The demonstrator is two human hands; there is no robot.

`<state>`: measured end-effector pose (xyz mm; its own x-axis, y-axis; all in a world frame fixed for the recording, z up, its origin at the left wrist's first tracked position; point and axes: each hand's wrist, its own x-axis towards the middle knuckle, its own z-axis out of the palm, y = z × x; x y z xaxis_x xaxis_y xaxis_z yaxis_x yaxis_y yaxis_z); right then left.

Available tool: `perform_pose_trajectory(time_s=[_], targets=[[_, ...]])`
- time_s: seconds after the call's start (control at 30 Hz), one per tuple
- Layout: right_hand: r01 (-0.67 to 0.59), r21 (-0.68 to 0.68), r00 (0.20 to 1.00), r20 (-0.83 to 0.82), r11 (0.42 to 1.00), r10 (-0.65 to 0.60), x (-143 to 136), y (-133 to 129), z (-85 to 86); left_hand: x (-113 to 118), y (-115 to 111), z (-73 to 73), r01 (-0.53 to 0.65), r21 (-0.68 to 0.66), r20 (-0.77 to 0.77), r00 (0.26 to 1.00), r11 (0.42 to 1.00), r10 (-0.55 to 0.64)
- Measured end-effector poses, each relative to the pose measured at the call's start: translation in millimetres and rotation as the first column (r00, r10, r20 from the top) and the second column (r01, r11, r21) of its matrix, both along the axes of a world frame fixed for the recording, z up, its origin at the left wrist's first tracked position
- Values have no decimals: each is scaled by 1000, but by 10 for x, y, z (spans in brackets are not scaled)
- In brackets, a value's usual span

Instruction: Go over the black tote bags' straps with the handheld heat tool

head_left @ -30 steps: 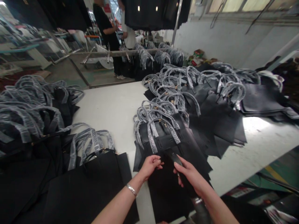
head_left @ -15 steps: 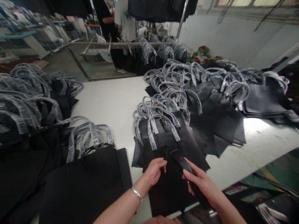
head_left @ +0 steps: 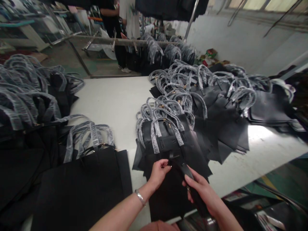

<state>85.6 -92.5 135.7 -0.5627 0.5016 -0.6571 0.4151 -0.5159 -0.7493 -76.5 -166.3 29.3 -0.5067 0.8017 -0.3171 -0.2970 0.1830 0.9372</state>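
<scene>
Below the middle of the view lies a black bag panel (head_left: 168,199), on top of a stack. My left hand (head_left: 158,173) pinches the end of a thin black strap just above this panel, with a small shiny metal bit at the fingertips. To its right, my right hand (head_left: 199,189) is closed round a long black strap-like piece (head_left: 186,170). That piece slants from near my left fingers down to the lower right, with a metal fitting at its lower end. Wrapped bag handles (head_left: 166,126) rise just beyond my hands.
Black bags (head_left: 84,189) with plastic-wrapped handles are piled at the left. More bag panels (head_left: 228,125) cover the right of the white table (head_left: 108,99). Behind it stand a metal rail (head_left: 103,41), hanging bags and people. Items sit below the table's right edge.
My hands have shifted slightly left, and the black piece in my right hand has come closer to my left fingertips. The head view has moved a little.
</scene>
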Motion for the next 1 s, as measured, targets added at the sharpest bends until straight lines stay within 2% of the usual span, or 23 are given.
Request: perform_pose_trajectory(time_s=[0.1, 0.2, 0.27, 0.33, 0.4, 0.43, 0.5, 0.6, 0.73, 0.9, 1.0], targets=[[-48, -49, 998, 32, 998, 49, 8, -36, 1, 71, 4, -6, 47, -6, -6, 999, 999, -47], [33, 54, 998, 42, 998, -36, -49, -28, -26, 131, -56, 7, 108, -45, -26, 994, 993, -109], [76, 132, 996, 27, 988, -80, -87, 4, -41, 90, -150, 9, 104, -68, -144, 983, 992, -113], [59, 161, 997, 32, 985, -64, -86, 31, -52, -40, -275, -21, -24, -73, -337, 942, 997, -2], [18, 156, 998, 58, 988, -28, -47, 28, -69, -233, -401, -93, -230, -97, -508, 848, 968, 151], [8, 151, 997, 70, 989, -19, -21, 12, -82, -334, -453, -140, -308, -130, -560, 807, 943, 186], [2, 138, 995, 94, 990, -15, 23, -42, -117, -508, -524, -239, -371, -221, -601, 780, 902, 174], [-6, 132, 993, 117, 991, -10, 33, -145, -166, -645, -555, -340, -329, -278, -524, 839, 902, 144], [-99, 141, 989, 125, 985, 82, -60, -259, -181, -639, -550, -316, -236, -187, -256, 949, 954, 184], [-227, 111, 974, 51, 968, 223, -304, -349, -107, -544, -601, -78, -99, 42, 68, 993, 994, 96], [-255, 58, 967, -6, 965, 256, -498, -359, -28, -486, -620, 96, -78, 76, 105, 992, 994, 70]])
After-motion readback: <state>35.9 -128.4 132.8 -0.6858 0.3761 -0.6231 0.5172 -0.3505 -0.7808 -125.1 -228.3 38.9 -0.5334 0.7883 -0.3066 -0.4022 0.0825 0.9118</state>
